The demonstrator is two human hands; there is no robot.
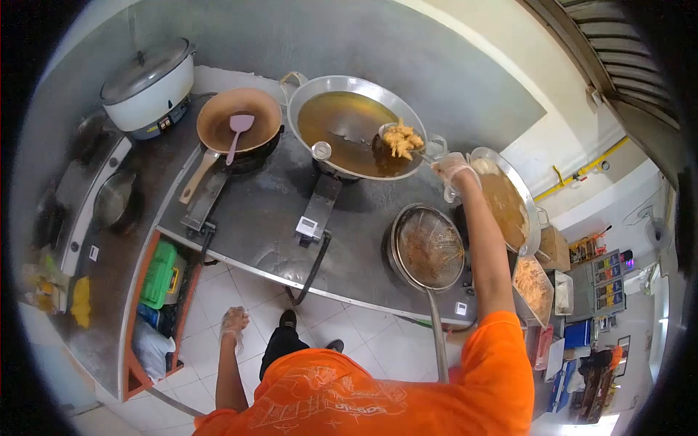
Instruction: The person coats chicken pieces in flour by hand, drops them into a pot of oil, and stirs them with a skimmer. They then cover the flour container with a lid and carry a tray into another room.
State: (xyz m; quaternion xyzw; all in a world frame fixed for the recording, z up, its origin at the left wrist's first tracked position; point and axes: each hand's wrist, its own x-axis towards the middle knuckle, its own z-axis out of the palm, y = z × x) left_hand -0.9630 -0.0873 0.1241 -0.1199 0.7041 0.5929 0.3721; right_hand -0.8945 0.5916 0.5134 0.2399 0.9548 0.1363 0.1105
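Note:
My right hand, in a clear plastic glove, is closed around the handle of a skimmer. Golden-brown fried pieces are heaped in its bowl, over the right side of a large wok of oil. The heap hides most of the bowl. A round dial thermometer sits at the wok's near rim. Down by my side, away from the counter, hangs my left hand, also gloved. Its fingers are loosely bent and I see nothing in them.
On the counter, a round mesh strainer rests on a pot, its handle reaching toward me. Right of it stand a wide pan of light-brown liquid and a tray of orange-coloured food. Leftward are a frying pan with a pink spatula and a rice cooker.

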